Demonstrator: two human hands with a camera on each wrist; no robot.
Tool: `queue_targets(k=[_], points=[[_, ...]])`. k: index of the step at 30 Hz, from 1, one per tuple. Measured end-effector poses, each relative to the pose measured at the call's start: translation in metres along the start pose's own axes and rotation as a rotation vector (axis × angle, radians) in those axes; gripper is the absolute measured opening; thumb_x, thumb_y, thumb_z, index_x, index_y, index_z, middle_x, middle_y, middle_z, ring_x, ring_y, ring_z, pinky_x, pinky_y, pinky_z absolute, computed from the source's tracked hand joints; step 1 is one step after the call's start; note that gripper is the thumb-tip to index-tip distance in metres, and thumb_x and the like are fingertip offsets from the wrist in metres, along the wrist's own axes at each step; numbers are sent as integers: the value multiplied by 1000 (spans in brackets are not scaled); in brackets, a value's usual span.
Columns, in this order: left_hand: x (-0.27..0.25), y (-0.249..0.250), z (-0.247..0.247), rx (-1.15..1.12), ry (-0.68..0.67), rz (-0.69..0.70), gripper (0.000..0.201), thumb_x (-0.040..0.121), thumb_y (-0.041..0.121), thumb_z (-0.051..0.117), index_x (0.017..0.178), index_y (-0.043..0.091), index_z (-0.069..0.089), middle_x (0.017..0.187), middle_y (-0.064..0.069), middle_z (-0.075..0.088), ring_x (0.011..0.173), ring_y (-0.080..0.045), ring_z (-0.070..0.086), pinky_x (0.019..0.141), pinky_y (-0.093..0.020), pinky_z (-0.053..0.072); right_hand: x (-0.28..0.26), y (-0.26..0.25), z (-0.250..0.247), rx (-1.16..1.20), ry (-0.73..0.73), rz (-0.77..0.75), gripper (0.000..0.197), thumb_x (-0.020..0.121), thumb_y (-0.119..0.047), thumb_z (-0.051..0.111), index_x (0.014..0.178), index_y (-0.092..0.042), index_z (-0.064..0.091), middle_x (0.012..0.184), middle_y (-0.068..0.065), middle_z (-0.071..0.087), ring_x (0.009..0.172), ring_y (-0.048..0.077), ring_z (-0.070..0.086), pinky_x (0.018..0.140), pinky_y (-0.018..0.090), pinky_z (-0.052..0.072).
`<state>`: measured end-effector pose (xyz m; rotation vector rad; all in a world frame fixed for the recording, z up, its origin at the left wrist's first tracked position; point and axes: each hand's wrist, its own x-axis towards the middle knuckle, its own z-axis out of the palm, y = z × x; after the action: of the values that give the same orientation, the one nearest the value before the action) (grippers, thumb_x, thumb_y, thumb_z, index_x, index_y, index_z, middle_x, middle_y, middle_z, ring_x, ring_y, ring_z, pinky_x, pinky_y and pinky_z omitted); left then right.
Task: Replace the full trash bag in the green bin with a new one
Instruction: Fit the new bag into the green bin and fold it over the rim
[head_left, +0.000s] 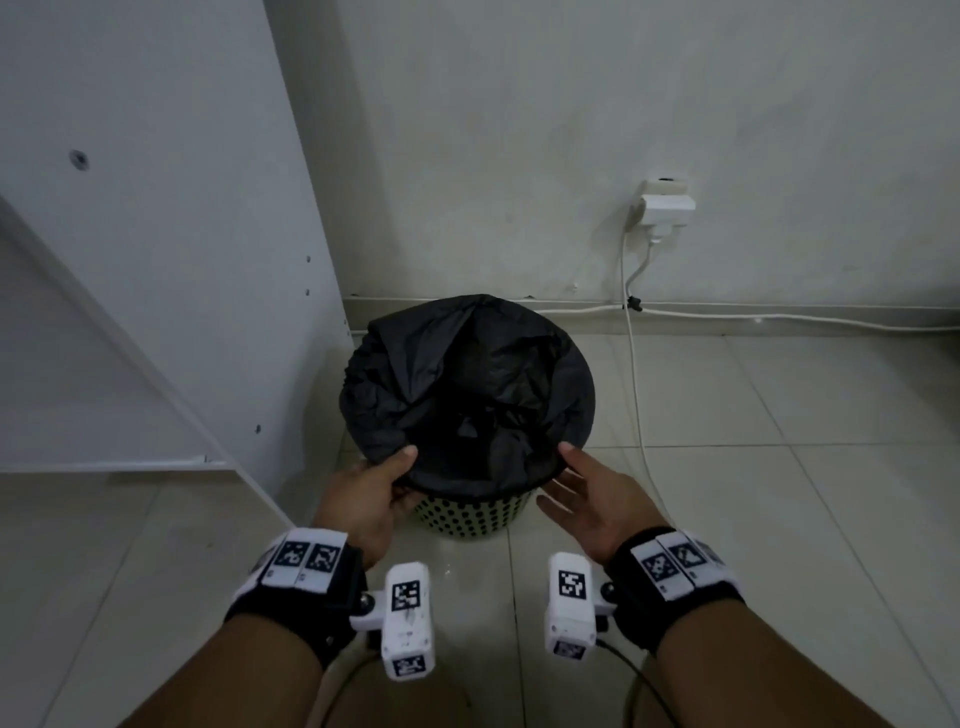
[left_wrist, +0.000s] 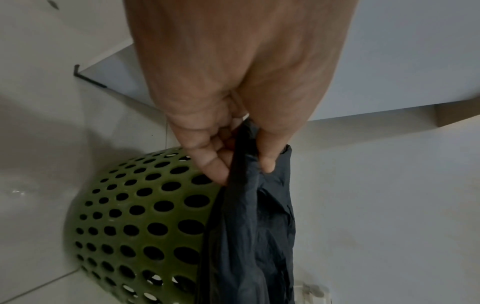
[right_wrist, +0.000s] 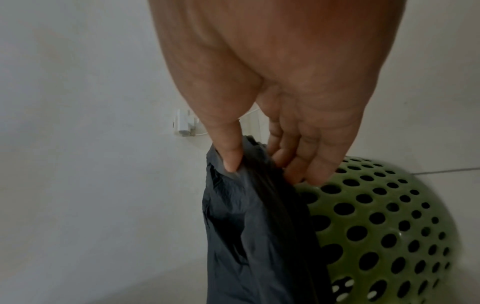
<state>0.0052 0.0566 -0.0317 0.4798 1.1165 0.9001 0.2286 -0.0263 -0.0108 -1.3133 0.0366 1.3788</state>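
Observation:
A green perforated bin (head_left: 472, 514) stands on the tiled floor near the wall corner, lined with a black trash bag (head_left: 467, 384) whose edge is folded over the rim. My left hand (head_left: 384, 483) grips the bag's edge at the near left of the rim. In the left wrist view the thumb and fingers of the left hand (left_wrist: 244, 174) pinch a fold of the bag (left_wrist: 254, 226) beside the bin (left_wrist: 135, 216). At the near right, my right hand (head_left: 576, 483) has its thumb over the rim. In the right wrist view the right hand (right_wrist: 270, 170) holds the bag (right_wrist: 246, 226) between thumb and fingers, against the bin (right_wrist: 376, 216).
A white cabinet panel (head_left: 156, 208) stands close on the bin's left. Behind the bin is the wall, with a socket and plugs (head_left: 665, 202) and a white cable (head_left: 634, 364) running down to the floor right of the bin. Bare tiles (head_left: 779, 493) extend to the right.

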Motion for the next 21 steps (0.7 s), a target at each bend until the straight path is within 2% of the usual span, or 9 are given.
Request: queue_targets(k=[4, 6, 8, 9, 11, 12, 16, 19, 21], points=[[2, 14, -4, 33, -2, 16, 9, 96, 13, 64, 103, 14, 69, 101, -4, 75, 90, -18, 69, 55, -24, 59, -1, -6, 4, 58, -23, 37, 15, 94, -13, 63, 104, -2, 66, 100, 15, 69, 89, 26, 65, 77, 37, 54], [2, 10, -2, 13, 25, 13, 9, 97, 20, 63, 104, 16, 68, 104, -5, 74, 93, -20, 69, 61, -29, 59, -1, -1, 9, 116, -15, 47, 17, 95, -8, 60, 110, -1, 63, 97, 16, 71, 88, 26, 65, 68, 34, 58], [-2, 1, 3, -2, 32, -23, 15, 95, 27, 66, 106, 18, 69, 107, -6, 76, 97, -24, 70, 72, -35, 58, -2, 7, 16, 163, -2, 65, 15, 95, -5, 59, 108, -1, 64, 85, 13, 75, 84, 24, 65, 56, 28, 60], [-6, -5, 7, -14, 16, -42, 17, 93, 28, 69, 106, 17, 71, 107, -7, 77, 98, -25, 70, 77, -37, 57, -4, 12, 19, 175, -1, 62, 13, 95, -5, 59, 106, -2, 65, 82, 12, 75, 81, 23, 65, 57, 28, 60], [-13, -18, 16, -30, -8, -53, 19, 90, 21, 73, 108, 14, 72, 106, -8, 78, 99, -27, 71, 83, -40, 58, -6, 23, 23, 174, -3, 25, 13, 93, -4, 62, 106, -1, 66, 88, 13, 74, 80, 23, 65, 68, 33, 58], [-15, -22, 19, -47, 3, -46, 20, 90, 16, 73, 110, 11, 71, 107, -10, 77, 100, -27, 71, 81, -39, 58, -8, 27, 25, 164, -9, 8, 12, 93, -2, 62, 103, -1, 67, 89, 13, 74, 80, 24, 65, 74, 34, 56], [-14, -23, 16, -119, 32, -63, 23, 92, 7, 68, 114, 6, 68, 108, -11, 76, 95, -24, 72, 64, -32, 60, -13, 26, 23, 66, -62, 23, 7, 91, 0, 64, 97, 0, 67, 87, 14, 73, 78, 26, 65, 81, 38, 55], [-11, -11, 7, -76, -30, -97, 22, 93, 4, 65, 115, 6, 67, 109, -9, 75, 95, -21, 70, 61, -28, 61, -7, 13, 14, -34, -27, 21, 23, 88, -15, 72, 106, -1, 68, 99, 17, 72, 91, 32, 65, 90, 45, 55], [-9, -1, 2, -21, -55, -106, 23, 94, 4, 64, 117, 6, 66, 111, -9, 75, 98, -21, 69, 65, -30, 63, -3, 6, 10, -33, -3, 35, 27, 86, -20, 75, 104, -3, 68, 107, 18, 70, 100, 33, 64, 97, 48, 52]])
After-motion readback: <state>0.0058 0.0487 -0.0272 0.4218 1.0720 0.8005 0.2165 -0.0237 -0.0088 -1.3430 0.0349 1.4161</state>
